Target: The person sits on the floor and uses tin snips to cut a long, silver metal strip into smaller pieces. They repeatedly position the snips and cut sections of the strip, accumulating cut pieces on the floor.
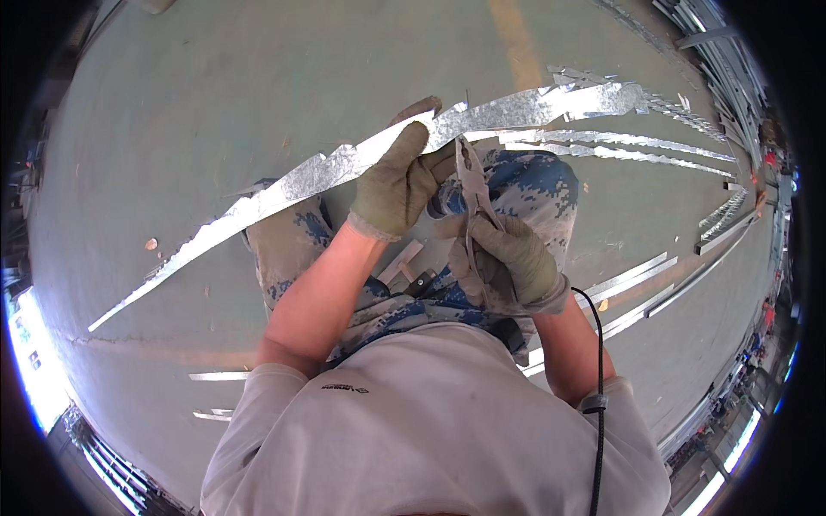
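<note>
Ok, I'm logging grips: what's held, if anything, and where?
Left hand: long metal strip, partway along its length. Right hand: pliers, by the handles.

Room fwd-L over floor [258, 77], but long mtl strip [314, 175] btwn it & knees [546, 181].

metal strips [624, 279] lie on the grey-green floor [301, 77].

A smooth grey-green floor [258, 77] carries a faded orange-yellow painted stripe [516, 43] running in from its far edge. Long grey metal lengths [727, 69] lie piled at its far right corner. Bright white light [39, 357] glares beyond its left edge.
</note>
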The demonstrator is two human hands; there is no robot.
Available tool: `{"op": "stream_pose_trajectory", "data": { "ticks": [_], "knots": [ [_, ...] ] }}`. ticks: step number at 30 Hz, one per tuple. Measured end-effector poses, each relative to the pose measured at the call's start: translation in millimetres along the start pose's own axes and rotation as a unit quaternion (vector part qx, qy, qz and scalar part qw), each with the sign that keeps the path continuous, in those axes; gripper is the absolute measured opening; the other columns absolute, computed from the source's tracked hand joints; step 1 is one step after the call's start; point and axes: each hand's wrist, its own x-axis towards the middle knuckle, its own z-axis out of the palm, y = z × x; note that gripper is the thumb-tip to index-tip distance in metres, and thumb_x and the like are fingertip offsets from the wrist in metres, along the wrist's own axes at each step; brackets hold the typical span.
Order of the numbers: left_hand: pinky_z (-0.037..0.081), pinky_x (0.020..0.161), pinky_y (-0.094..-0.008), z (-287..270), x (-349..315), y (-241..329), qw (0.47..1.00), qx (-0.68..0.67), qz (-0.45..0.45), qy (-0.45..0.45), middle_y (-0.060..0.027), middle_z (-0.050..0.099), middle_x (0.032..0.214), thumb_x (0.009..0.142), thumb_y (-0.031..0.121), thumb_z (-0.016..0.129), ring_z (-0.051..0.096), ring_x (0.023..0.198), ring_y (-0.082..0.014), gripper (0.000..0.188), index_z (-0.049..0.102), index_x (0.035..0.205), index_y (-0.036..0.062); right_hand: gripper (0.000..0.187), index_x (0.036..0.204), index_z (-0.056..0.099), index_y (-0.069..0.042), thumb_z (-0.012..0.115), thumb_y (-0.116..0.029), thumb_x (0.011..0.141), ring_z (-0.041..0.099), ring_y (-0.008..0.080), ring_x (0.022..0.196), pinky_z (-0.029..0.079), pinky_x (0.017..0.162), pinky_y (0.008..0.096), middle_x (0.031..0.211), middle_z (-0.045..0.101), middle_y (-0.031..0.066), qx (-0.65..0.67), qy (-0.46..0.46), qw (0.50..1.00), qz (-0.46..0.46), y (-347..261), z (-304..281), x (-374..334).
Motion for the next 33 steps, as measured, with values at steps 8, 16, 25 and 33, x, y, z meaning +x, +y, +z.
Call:
{"op": "stream_pose_trajectory", "data": {
  "ticks": [8,16,25,33],
  "knots": [
    [0.051,0.113,-0.0511,-1,-2,0,0.999,-0.018,0.018,-0.029,-0.0186,0.062,0.141,0.108,0.024,0.058,0.062,0.130,-0.0365,0.045,0.048,0.148,0.0055,0.046,0.141,0.058,0.000,0.054,-0.034,0.111,0.068,0.0124,0.079,0.058,0.068,0.0288,0.103,0.072,0.0067,-0.219,0.120,0.966,-0.066,0,-2,-9],
    [0.056,0.109,-0.0477,2,-4,3,0.997,-0.055,0.010,-0.046,-0.0199,0.063,0.134,0.112,0.020,0.051,0.066,0.124,-0.0322,0.040,0.045,0.148,0.0022,0.046,0.144,0.055,0.000,0.056,-0.031,0.110,0.066,0.0135,0.082,0.058,0.068,0.0304,0.104,0.070,0.0061,-0.297,0.173,0.934,-0.097,5,2,-5],
    [0.058,0.107,-0.0455,-2,-3,2,0.997,-0.053,0.011,-0.047,-0.0182,0.065,0.132,0.111,0.020,0.052,0.068,0.120,-0.0299,0.040,0.046,0.147,0.0026,0.043,0.141,0.058,0.000,0.059,-0.029,0.109,0.063,0.0108,0.075,0.056,0.064,0.0274,0.095,0.067,0.0029,-0.382,0.229,0.891,-0.093,5,7,2],
    [0.054,0.112,-0.0499,-11,0,-2,0.994,-0.081,0.016,-0.074,-0.0194,0.063,0.137,0.111,0.021,0.053,0.065,0.127,-0.0324,0.044,0.044,0.149,0.0020,0.049,0.146,0.054,0.001,0.065,-0.022,0.104,0.060,0.0096,0.074,0.054,0.062,0.0268,0.097,0.065,0.0032,-0.284,0.144,0.942,-0.109,2,16,-6]
  ]
}}
